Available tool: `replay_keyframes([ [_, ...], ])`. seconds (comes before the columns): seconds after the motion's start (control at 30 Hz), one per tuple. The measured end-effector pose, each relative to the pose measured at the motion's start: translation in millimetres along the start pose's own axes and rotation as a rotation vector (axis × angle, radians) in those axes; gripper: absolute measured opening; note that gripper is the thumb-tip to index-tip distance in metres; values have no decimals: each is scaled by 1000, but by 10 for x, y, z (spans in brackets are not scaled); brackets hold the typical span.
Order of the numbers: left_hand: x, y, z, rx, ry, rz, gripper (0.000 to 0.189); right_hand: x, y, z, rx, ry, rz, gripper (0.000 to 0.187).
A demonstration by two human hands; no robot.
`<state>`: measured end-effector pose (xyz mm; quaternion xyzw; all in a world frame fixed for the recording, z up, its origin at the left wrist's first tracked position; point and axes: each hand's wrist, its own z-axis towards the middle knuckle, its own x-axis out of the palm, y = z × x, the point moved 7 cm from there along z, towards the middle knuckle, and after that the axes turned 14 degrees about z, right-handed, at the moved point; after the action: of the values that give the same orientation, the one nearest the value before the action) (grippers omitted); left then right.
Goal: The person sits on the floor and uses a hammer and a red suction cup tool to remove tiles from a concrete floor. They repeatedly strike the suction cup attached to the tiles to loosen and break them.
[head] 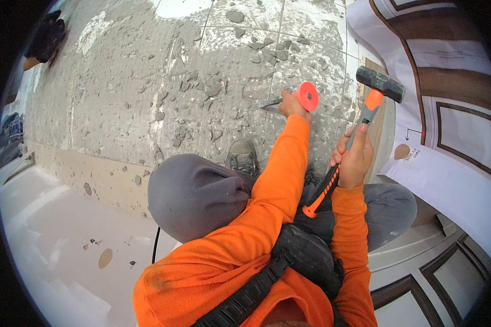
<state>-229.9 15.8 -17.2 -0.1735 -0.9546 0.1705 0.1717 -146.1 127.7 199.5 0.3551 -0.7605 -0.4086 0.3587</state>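
Observation:
My left hand (292, 105) grips a chisel (274, 103) just below its round orange hand guard (308, 96). The chisel lies at a low slant, its blade reaching left onto the rough, mortar-covered floor (245, 92). To the right, my right hand (354, 153) is closed around the handle of a sledgehammer (380, 83) with a black head and a grey, black and orange handle. The hammer head is raised up and right of the chisel's guard, apart from it. Broken mortar pieces (215, 89) lie left of the chisel.
White tiles with grey mortar residue (307, 16) lie at the top. Printed sheets (442, 163) and dark-trimmed panels (409, 296) line the right side. A beige strip (106, 171) borders a pale surface (65, 233) at lower left. A dark object (47, 36) stands at upper left.

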Motion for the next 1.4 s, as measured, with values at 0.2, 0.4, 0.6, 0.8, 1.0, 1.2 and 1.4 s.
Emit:
replay_keyframes([
  [0.2,87,-25,68,36,3,-19,41,-174,-600,25,-26,133,-470,46],
  [0.4,28,-105,88,54,-32,-57,37,-12,-420,-36,133,141,-183,46],
  [0.6,65,-126,168,50,37,-85,36,-140,-502,69,-101,103,-296,45],
  [0.8,59,-212,128,20,102,-101,36,7,-572,26,160,187,-451,46],
  [1.0,26,-89,118,21,44,-25,38,-74,-335,83,-208,31,-283,47],
  [1.2,78,-132,159,30,30,26,38,-199,-804,206,76,160,-553,48],
  [1.4,12,-161,176,35,38,-82,33,65,-115,9,-55,43,-13,43],
])
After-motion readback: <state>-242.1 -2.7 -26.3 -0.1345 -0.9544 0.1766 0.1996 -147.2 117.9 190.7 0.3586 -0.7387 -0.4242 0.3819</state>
